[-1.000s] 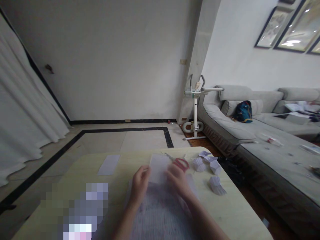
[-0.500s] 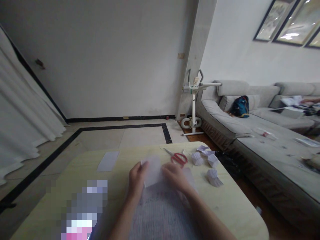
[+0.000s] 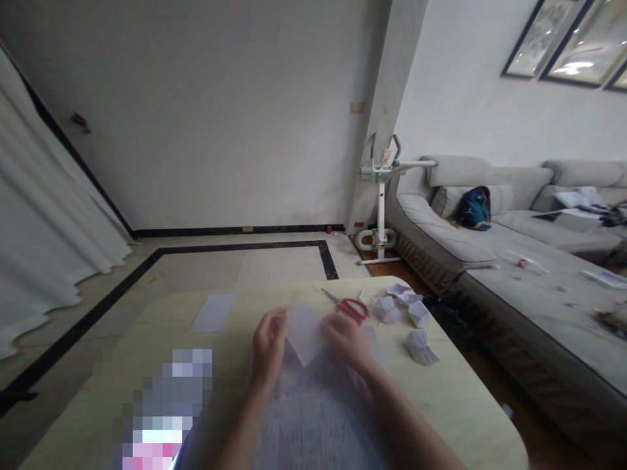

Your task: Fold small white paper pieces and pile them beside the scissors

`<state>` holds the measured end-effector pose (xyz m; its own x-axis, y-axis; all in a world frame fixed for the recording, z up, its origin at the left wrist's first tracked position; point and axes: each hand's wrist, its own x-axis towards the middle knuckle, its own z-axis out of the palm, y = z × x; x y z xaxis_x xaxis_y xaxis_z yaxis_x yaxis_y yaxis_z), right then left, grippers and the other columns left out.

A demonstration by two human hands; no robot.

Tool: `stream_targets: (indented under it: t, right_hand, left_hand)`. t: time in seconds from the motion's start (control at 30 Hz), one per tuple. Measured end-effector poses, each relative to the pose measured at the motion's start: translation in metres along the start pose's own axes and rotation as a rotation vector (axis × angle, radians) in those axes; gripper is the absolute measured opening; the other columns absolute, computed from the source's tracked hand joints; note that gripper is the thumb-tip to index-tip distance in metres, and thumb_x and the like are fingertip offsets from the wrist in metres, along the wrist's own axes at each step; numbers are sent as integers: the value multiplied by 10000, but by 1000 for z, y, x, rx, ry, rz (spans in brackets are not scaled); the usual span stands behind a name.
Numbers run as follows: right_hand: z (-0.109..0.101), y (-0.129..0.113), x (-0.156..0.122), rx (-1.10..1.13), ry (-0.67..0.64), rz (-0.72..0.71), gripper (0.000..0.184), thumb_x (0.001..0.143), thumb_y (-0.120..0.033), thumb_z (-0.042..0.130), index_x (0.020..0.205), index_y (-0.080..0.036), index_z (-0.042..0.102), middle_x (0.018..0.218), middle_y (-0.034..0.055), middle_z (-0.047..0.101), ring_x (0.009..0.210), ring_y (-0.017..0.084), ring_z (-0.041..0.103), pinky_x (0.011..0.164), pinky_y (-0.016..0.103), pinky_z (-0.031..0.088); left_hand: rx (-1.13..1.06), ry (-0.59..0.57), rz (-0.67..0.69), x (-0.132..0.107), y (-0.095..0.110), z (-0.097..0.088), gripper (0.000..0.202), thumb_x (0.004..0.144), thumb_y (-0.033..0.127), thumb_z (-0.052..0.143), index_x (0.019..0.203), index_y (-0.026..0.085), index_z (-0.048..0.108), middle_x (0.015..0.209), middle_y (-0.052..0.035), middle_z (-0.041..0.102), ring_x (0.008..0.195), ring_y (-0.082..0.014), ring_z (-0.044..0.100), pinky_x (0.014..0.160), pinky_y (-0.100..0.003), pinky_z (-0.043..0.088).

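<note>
Two bare hands meet over the middle of a pale wooden table (image 3: 455, 405). The left hand (image 3: 268, 344) and the right hand (image 3: 349, 339) each pinch an edge of a small white paper piece (image 3: 304, 329), fingers closed on it from either side. The piece is held just above the tabletop, turned so one corner points down toward the person; it seems to be folded, though the blur makes that hard to confirm. Under the forearms lies a larger lined sheet (image 3: 318, 418), flat on the table.

Red-handled scissors (image 3: 353, 307) lie just beyond the right hand, blades pointing away to the left. To their right sit several folded paper shapes (image 3: 417, 314), loosely grouped near the table's far right edge. A plain paper strip (image 3: 213, 312) lies well apart on the far left side.

Beyond the table stand a white exercise machine (image 3: 380, 209) and a grey sofa (image 3: 450, 245) with a blue backpack (image 3: 473, 209) on it. White curtains (image 3: 44, 228) hang at the left.
</note>
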<state>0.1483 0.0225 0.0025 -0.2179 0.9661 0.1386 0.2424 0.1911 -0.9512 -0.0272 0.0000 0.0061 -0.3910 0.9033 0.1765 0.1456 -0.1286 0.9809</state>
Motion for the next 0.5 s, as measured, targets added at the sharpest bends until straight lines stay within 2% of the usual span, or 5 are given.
stream_targets:
  t: [0.1, 0.17, 0.27, 0.33, 0.5]
  right_hand:
    - [-1, -1, -1, -95, -60, -61, 132, 786, -253, 537, 740, -166, 625, 680, 22, 613, 633, 148, 543, 574, 257, 407]
    - [0, -1, -2, -135, -82, -102, 138, 788, -243, 534, 743, -168, 640, 704, 31, 630, 661, 157, 555, 599, 266, 416]
    - [1, -1, -2, -147, -58, -136, 135, 788, -244, 538, 734, -177, 642, 725, 35, 630, 689, 166, 558, 628, 281, 426]
    - [0, 0, -2, -113, -27, -108, 137, 788, -263, 543, 727, -181, 633, 717, 34, 622, 680, 170, 555, 621, 287, 429]
    - [-3, 0, 1, 23, 23, 19, 161, 775, -335, 581, 761, -180, 626, 749, 41, 621, 700, 178, 564, 622, 288, 437]
  left_hand:
    - [127, -10, 150, 0, 0, -3, 428, 724, 379, 623, 1099, 175, 592, 1008, -93, 658, 898, -214, 605, 787, -302, 457]
    - [194, -96, 172, -1, 0, -2, 404, 696, 365, 648, 1059, 190, 626, 991, -87, 668, 895, -219, 605, 804, -311, 452]
    - [180, -222, 105, -5, 0, 1, 241, 711, 367, 621, 853, 175, 657, 807, -48, 665, 782, -196, 608, 713, -268, 461]
    - [130, -235, 48, -7, 1, 3, 201, 724, 364, 604, 772, 170, 611, 694, -4, 607, 687, -161, 580, 627, -225, 444]
    - [-24, -188, -66, -8, 3, 6, 215, 721, 358, 607, 811, 168, 558, 660, 29, 552, 612, -129, 532, 537, -187, 404]
